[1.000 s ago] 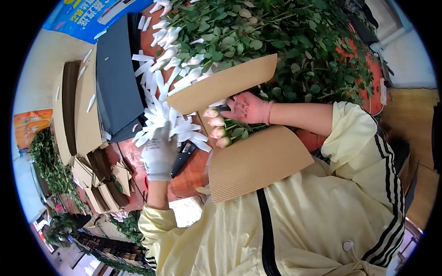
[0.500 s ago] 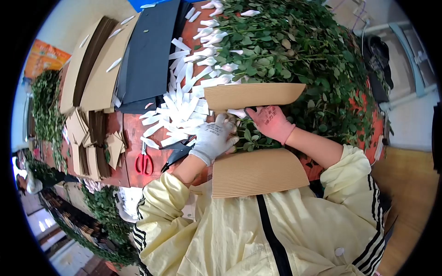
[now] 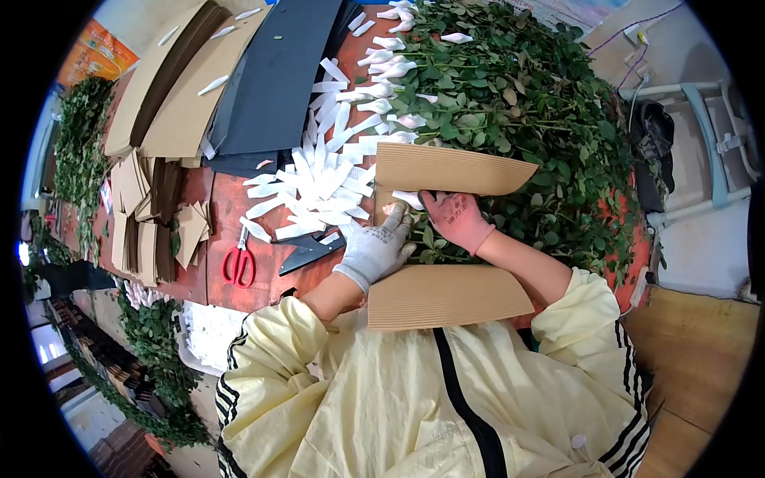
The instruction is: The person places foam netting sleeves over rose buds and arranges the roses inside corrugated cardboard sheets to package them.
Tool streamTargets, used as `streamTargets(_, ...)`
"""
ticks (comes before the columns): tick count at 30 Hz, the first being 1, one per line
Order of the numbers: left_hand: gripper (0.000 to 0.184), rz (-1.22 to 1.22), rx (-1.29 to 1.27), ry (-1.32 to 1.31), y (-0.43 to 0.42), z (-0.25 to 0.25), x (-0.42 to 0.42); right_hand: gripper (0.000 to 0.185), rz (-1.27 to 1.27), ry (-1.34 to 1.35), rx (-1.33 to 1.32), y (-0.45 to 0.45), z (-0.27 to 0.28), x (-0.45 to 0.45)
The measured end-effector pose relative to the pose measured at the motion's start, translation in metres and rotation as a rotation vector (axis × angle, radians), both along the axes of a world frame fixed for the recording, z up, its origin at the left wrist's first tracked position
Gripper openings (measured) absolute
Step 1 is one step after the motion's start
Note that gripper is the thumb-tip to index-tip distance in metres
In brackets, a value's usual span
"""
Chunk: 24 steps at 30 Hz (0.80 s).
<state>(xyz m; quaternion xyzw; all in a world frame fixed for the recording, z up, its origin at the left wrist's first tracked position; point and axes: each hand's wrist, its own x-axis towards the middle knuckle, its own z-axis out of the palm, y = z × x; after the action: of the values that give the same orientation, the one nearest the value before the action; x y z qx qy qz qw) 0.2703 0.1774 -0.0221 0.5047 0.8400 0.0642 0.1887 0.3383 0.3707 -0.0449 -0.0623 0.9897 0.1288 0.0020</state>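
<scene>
My left hand (image 3: pixel 376 248), in a pale grey glove, lies with its fingers stretched forward and its thumb apart. Its fingertips touch a pinkish flower head (image 3: pixel 394 208). My right hand (image 3: pixel 457 219), in a pink glove with dark fingertips, is closed at a flower bud in a white sleeve (image 3: pixel 408 198); the stem is hidden under the hand. Both hands work between two raised parts of ribbed cardboard, a far flap (image 3: pixel 454 167) and a near flap (image 3: pixel 446 297) against my jacket. Leafy stems show between the flaps.
White mesh sleeves (image 3: pixel 319 187) lie piled left of the flap. Red-handled scissors (image 3: pixel 239 266) and a black blade-like tool (image 3: pixel 307 255) rest nearby. Cardboard stacks (image 3: pixel 171 95) and dark sheets (image 3: pixel 275 80) stand at the left. Leafy stems with sleeved buds (image 3: pixel 510 88) are heaped at the back right.
The camera view has shifted a little. The far cardboard flap now tilts down to the right. My left fingers have straightened towards the flower head, and my right hand stays at the sleeved bud.
</scene>
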Motion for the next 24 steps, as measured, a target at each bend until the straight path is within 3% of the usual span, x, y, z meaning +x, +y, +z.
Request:
streamTargets(4,0.05,-0.017,0.032,0.037,-0.002,-0.005,0.0,0.045,-0.036,-0.063,-0.02,-0.002,0.018,-0.003)
streamTargets(6,0.05,0.03,0.081,-0.074,-0.003,-0.006,0.001,0.039,-0.057,-0.055,-0.289,0.006,0.041,0.012)
streamTargets(7,0.051,0.014,0.091,-0.001,-0.004,-0.009,0.001,0.039,-0.077,-0.056,-0.29,0.007,0.054,0.028)
streamTargets(9,0.051,-0.008,0.061,-0.009,-0.003,-0.001,-0.001,0.038,-0.02,-0.376,-0.445,0.013,0.074,0.06)
streamTargets(10,0.052,-0.009,0.026,-0.017,-0.002,0.0,-0.001,0.038,-0.05,-0.373,-0.443,0.026,0.072,0.068)
streamTargets(12,0.056,-0.026,-0.005,0.007,0.0,-0.004,-0.001,0.036,0.102,-0.614,-0.885,0.055,0.062,0.08)
streamTargets(14,0.059,-0.042,0.007,0.064,0.001,-0.001,-0.001,0.033,-0.206,-0.764,-1.078,0.07,0.086,0.079)
streamTargets(17,0.064,-0.076,-0.044,0.108,0.004,0.004,0.0,0.029,-0.281,-0.502,-1.054,0.072,0.073,0.068)
streamTargets(19,0.065,-0.102,-0.067,0.12,0.005,0.006,0.0,0.023,-0.269,-0.191,-0.532,0.053,0.078,0.048)
streamTargets(22,0.065,-0.118,-0.019,0.127,0.003,-0.008,-0.001,0.017,-0.264,-0.36,-0.324,0.045,0.04,0.026)
streamTargets(24,0.065,-0.149,-0.106,0.121,0.008,0.004,-0.003,0.018,-0.148,-0.287,-0.23,0.041,0.019,0.026)
